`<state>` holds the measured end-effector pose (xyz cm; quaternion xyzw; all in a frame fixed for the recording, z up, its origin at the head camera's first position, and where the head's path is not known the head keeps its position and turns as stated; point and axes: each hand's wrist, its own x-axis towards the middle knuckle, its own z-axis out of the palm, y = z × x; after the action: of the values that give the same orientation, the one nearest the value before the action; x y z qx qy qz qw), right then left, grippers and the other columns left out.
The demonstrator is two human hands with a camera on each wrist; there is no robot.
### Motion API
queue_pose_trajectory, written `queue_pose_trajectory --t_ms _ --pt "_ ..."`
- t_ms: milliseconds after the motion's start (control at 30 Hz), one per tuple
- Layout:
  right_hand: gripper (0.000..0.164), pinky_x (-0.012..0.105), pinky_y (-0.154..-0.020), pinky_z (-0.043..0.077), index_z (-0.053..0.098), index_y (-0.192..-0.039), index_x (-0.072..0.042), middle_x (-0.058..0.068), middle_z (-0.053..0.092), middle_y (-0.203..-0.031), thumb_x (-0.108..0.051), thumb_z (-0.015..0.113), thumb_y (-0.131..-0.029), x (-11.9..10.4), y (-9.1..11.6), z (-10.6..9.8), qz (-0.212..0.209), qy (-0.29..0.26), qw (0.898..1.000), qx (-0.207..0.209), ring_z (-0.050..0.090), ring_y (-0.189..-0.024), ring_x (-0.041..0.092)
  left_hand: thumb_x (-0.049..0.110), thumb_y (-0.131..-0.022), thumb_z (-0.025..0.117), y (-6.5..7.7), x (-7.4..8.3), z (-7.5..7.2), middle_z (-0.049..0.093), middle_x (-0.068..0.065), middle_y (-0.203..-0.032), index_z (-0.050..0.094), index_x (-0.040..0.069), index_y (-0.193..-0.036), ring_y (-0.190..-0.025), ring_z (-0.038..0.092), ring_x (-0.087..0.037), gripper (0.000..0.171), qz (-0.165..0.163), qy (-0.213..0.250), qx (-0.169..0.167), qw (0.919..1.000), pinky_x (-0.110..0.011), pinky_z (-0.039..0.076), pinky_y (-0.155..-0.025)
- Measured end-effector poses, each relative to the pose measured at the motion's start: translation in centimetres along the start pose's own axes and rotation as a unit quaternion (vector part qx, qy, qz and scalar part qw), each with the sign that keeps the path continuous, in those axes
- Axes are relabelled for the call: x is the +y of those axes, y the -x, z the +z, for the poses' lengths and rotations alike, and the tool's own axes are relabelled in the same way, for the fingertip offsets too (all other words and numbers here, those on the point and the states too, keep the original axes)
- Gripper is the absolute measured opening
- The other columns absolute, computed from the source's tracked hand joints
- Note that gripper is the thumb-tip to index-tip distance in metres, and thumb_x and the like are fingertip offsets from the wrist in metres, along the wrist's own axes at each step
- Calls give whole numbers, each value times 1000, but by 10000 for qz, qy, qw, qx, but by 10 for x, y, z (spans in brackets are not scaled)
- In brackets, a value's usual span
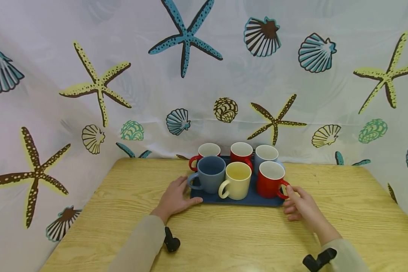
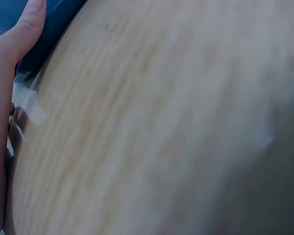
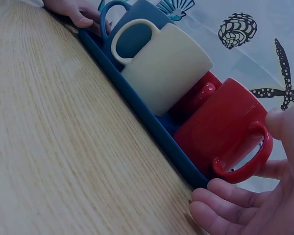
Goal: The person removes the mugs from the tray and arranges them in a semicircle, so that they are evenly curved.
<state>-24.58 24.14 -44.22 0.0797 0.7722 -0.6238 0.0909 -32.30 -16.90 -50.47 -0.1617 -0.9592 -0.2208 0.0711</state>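
A dark blue tray [image 1: 251, 201] bears several mugs. At its left front corner, my left hand [image 1: 176, 197] holds the tray, thumb along the rim and fingers by the left end; the left wrist view shows mostly that thumb. Closest to this hand is a blue mug [image 1: 211, 181], beside a cream mug [image 1: 239, 189]. My right hand [image 1: 303, 206] pinches the handle of the front red mug [image 3: 223, 129] between thumb and index finger. In the right wrist view, its other fingers [image 3: 235, 200] extend loosely near the tray's right corner.
Along the tray's back stand two red mugs with white insides, one left [image 1: 209, 149] and one central [image 1: 238, 152], and a light blue mug [image 1: 261, 159]. Under everything is a wooden table [image 1: 231, 238]. A patterned cloth [image 1: 204, 94] hangs behind it.
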Motion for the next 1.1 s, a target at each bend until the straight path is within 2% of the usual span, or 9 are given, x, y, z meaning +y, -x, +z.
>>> queue_pose_trajectory --t_ms 233,533,600,700,833,1100 --pt "75 39 -65 55 29 -138 -1 18 62 -97 -58 42 -91 -7 -6 -3 295 -173 9994 -41 64 -75 25 79 -69 52 0 0 1 34 -15 -145 40 10 -142 -134 27 -35 101 42 -112 18 9999 -54 26 -105" --pt "76 38 -65 55 35 -135 1 20 62 -96 -59 45 -89 -15 -13 -5 586 -194 9975 -343 65 -77 27 80 -71 47 0 -1 3 33 -14 -146 38 10 -143 -134 27 -34 101 126 -267 14 9996 -53 25 -106" --pt "74 38 -64 55 39 -131 2 20 62 -94 -59 46 -89 -15 -14 -5 627 -203 9972 -347 65 -76 27 81 -71 44 0 -1 4 33 -13 -146 37 11 -144 -134 26 -33 101 148 -305 11 9994 -52 24 -106" --pt "66 38 -64 55 46 -116 2 18 63 -91 -58 48 -89 -15 -14 -6 706 -297 9965 -336 66 -75 27 82 -72 43 0 -2 6 33 -14 -146 36 10 -144 -134 26 -33 102 197 -328 16 9993 -52 23 -107" --pt "57 38 -65 56 47 -103 -1 18 64 -89 -56 52 -88 -17 -15 -7 834 -527 9945 -339 67 -76 27 80 -73 44 1 -2 5 33 -14 -146 37 9 -143 -134 26 -33 101 231 -348 53 9991 -52 22 -107" --pt "55 39 -69 55 43 -111 0 21 64 -90 -51 51 -91 -17 -16 -5 853 -738 9932 -298 66 -77 29 82 -72 43 1 -1 2 34 -14 -145 39 10 -142 -134 28 -32 101 222 -339 43 9992 -51 23 -107"
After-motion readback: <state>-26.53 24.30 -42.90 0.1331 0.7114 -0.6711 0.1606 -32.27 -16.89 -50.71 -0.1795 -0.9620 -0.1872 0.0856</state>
